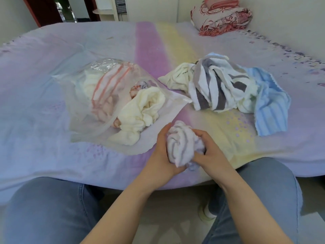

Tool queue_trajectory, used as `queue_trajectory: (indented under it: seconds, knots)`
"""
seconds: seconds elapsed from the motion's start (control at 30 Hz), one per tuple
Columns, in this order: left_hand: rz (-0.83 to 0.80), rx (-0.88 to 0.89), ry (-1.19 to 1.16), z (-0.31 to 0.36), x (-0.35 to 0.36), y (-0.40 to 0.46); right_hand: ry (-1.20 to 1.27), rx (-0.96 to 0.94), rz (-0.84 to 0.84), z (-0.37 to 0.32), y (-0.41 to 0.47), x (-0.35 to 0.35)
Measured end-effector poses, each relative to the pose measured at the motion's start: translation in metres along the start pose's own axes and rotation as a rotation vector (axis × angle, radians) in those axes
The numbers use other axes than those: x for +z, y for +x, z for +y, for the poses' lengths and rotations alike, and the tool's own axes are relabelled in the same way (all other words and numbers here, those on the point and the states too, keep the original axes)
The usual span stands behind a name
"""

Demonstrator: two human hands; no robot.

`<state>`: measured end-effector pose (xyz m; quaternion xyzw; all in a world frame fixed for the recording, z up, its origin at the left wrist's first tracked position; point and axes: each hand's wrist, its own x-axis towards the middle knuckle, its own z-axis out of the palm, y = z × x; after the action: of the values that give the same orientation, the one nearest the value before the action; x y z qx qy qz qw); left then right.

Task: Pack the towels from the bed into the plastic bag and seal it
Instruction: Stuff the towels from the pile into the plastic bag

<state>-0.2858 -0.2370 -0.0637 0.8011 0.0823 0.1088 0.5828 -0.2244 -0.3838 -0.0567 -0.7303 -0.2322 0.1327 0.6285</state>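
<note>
Both hands hold one bunched striped towel, white with grey-purple bands, above the near edge of the bed, centre of the scene. Left hand cups its left side, fingers curled round the cloth; right hand clamps its right side, fingers wrapped over the top and lower part. Plastic bag lies flat on the bed to the left and a bit farther, clear, mouth open toward the near right. Inside it: a white towel with pink stripes, more pale cloth beneath, hard to separate. Cream towel sits half in the bag mouth, its near end spilling out over the bag's edge. Right of the bag, apart from it, loose pile on the bed: cream towel at left, grey-and-white striped towel in the middle, light blue towel on the right and partly underneath. Far right corner of the bed: folded red-patterned quilt. Person's knees in jeans at the near edge, both sides.
</note>
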Motion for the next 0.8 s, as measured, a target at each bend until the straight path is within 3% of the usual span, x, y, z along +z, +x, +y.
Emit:
queue_trajectory:
  seconds: [0.03,0.1,0.17,0.3,0.47,0.5,0.6,0.63,0.73,0.8]
  knots:
    - [-0.131,0.079,-0.088,-0.009,-0.007,-0.006,-0.009,-0.005,0.032,-0.003,0.001,0.002]
    - [-0.323,0.068,-0.434,-0.021,-0.024,-0.018,0.01,-0.045,0.119,-0.012,0.002,0.007]
    - [-0.21,-0.063,-0.678,-0.032,-0.038,-0.031,0.092,-0.072,0.184,-0.026,0.005,0.013]
    - [0.109,-0.419,-0.499,-0.039,-0.057,-0.041,0.109,-0.185,0.151,-0.054,0.022,0.042]
    - [0.26,-0.406,-0.284,-0.035,-0.068,-0.029,-0.334,-0.472,0.259,-0.066,0.065,0.101]
    - [0.293,-0.383,-0.23,-0.035,-0.068,-0.026,-0.455,-0.477,0.198,-0.062,0.075,0.107]
    - [0.341,-0.295,-0.137,-0.034,-0.067,-0.02,-0.85,-0.264,-0.237,-0.052,0.091,0.118]
    - [0.345,-0.281,-0.137,-0.035,-0.068,-0.02,-0.93,-0.224,-0.286,-0.048,0.091,0.118]
    - [0.362,-0.263,-0.18,-0.04,-0.07,-0.022,-1.024,-0.265,-0.049,-0.044,0.078,0.111]
    - [0.373,-0.254,-0.202,-0.043,-0.071,-0.022,-0.975,-0.238,0.005,-0.044,0.073,0.108]
